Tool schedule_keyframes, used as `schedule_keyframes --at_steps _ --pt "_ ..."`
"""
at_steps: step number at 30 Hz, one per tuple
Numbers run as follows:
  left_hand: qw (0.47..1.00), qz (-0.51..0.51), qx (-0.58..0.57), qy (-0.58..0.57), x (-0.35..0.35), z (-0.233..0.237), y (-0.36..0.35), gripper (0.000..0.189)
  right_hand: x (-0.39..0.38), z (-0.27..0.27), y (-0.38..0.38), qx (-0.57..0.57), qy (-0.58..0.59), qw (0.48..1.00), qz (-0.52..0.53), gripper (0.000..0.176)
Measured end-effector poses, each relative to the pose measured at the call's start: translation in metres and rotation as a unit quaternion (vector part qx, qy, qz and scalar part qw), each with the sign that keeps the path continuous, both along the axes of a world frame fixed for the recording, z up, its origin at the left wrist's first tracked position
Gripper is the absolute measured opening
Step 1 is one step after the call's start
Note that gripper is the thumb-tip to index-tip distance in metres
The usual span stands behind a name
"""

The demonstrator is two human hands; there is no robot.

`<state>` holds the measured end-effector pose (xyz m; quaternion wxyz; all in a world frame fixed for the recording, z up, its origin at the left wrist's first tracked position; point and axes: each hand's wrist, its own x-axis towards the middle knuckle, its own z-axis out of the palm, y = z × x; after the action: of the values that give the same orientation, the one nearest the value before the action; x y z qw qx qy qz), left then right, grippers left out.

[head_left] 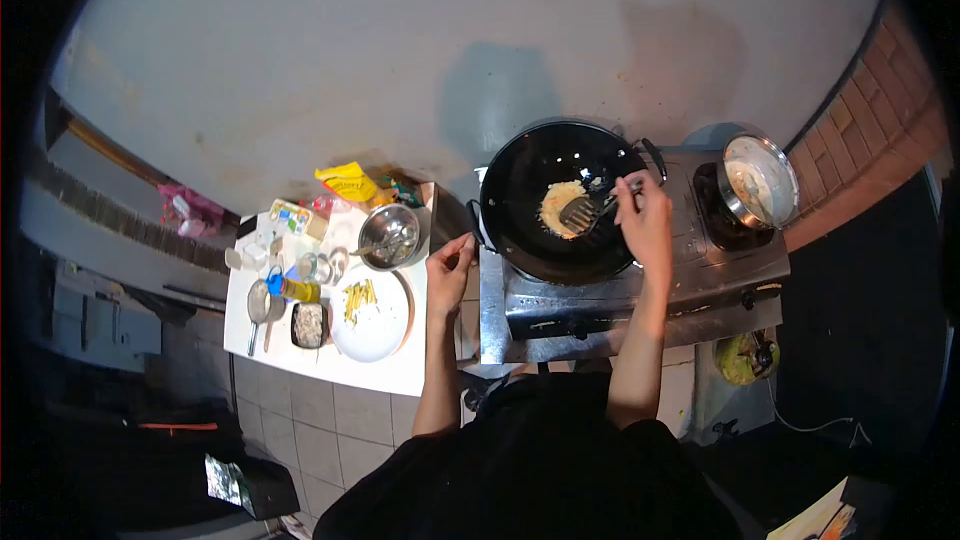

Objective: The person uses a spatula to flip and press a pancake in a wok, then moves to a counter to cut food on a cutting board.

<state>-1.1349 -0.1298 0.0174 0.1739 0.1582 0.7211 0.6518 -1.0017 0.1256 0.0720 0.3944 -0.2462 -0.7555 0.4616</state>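
Right hand (645, 220) clamps a spatula (583, 211) on egg (556, 202) frying in the wok (530, 245); left hand (448, 270) fingers curl together. Flipping likely needs the blade underneath.

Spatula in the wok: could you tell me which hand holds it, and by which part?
The right hand holds the spatula by its handle end; the left hand seems to grip the wok by its side handle.

No text, label or number is readable. The yellow packet (347, 181) and the small carton (289, 216) on the tabletop (400, 370) carry print too small to read.
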Motion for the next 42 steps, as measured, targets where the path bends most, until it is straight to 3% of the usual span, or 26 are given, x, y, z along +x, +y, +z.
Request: schedule_keyframes --at_steps 4,7,9,11,13,16,18,22,25,31,33,35,38,39,41,42 --pt "1.0 -0.002 0.007 -0.005 -0.006 -0.01 0.004 0.031 -0.001 -0.002 0.001 0.046 -0.029 0.998 0.012 0.011" --pt "1.0 0.004 0.007 0.022 0.001 -0.006 0.0 0.033 0.0 0.006 -0.003 -0.009 -0.037 0.998 0.042 0.009" --pt "1.0 0.006 -0.005 -0.024 0.004 -0.002 -0.008 0.034 0.001 0.01 -0.003 0.065 -0.044 0.996 0.037 0.01" --pt "1.0 0.01 0.001 -0.02 0.004 -0.001 -0.015 0.034 0.006 0.019 -0.006 0.055 -0.051 0.996 0.052 0.008" --pt "1.0 0.016 0.009 -0.013 0.002 -0.002 -0.018 0.034 0.008 0.021 -0.006 -0.002 0.017 0.998 0.062 0.007" --pt "0.999 0.034 0.008 0.041 0.001 -0.001 -0.024 0.031 0.019 0.026 -0.004 0.004 0.015 0.997 0.077 0.011" --pt "0.999 0.028 0.001 0.016 -0.001 0.005 -0.026 0.031 0.033 0.021 0.002 0.015 -0.019 0.995 0.092 0.023" --pt "1.0 0.024 -0.014 -0.01 -0.003 0.002 -0.033 0.031 0.078 0.015 0.007 0.019 -0.095 0.988 0.124 0.026" --pt "0.999 0.019 0.003 -0.032 -0.004 -0.001 -0.03 0.031 0.111 0.011 0.011 0.016 -0.073 0.985 0.152 0.025" --pt "0.999 0.002 0.007 -0.038 -0.008 -0.006 -0.007 0.033 0.158 -0.01 0.018 -0.064 -0.098 0.987 0.115 0.03" --pt "0.999 0.01 0.01 -0.05 -0.01 -0.011 0.0 0.034 0.174 -0.017 0.028 0.045 -0.123 0.978 0.16 0.03" --pt "0.997 0.015 0.036 -0.066 -0.01 -0.009 0.006 0.034 0.179 -0.008 0.021 0.027 -0.166 0.976 0.135 0.036" --pt "0.999 0.0 0.023 -0.044 -0.016 -0.017 0.011 0.03 0.183 -0.009 0.015 0.118 -0.157 0.973 0.121 0.047" --pt "0.999 -0.011 0.021 -0.04 -0.019 -0.016 0.012 0.03 0.184 -0.01 0.013 0.115 -0.153 0.975 0.111 0.047" --pt "0.999 -0.013 0.013 -0.029 -0.022 -0.016 0.011 0.028 0.188 -0.015 0.009 0.091 -0.293 0.95 0.06 0.042" --pt "0.999 -0.008 0.003 -0.031 -0.021 -0.01 0.011 0.023 0.19 -0.023 0.009 0.084 -0.29 0.952 0.052 0.042"
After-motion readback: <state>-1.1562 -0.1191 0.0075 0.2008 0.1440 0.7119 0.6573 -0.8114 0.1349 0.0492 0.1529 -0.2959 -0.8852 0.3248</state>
